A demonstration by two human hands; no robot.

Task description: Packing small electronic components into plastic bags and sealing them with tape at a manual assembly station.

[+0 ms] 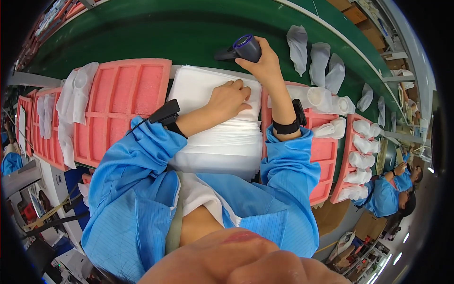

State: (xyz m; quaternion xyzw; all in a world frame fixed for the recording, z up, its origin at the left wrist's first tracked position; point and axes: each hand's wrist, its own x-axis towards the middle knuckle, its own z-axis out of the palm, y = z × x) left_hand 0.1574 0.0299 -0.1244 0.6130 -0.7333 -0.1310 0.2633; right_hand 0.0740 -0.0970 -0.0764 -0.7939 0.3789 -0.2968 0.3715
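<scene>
My right hand [266, 64] grips a dark grey hair-dryer-shaped device [249, 51] with a purple ring at its round end. It is held above the green surface, just beyond the stack of white sheets. Its narrower dark part points left. My left hand [229, 100] rests on the stack of thin white sheets or bags [194, 90], fingers slightly bent and thumb apart, holding nothing I can see. The nearer part of the stack [217, 156] looks layered and semi-transparent. Each of my wrists wears a black strap with a small dark unit.
Pink foam trays with compartments flank the stack, left [111, 104] and right [324, 156]. White wrapped items lie on the left tray [78, 92], the right trays [362, 161] and the green surface [297, 49]. Another person in blue [385, 194] is at far right.
</scene>
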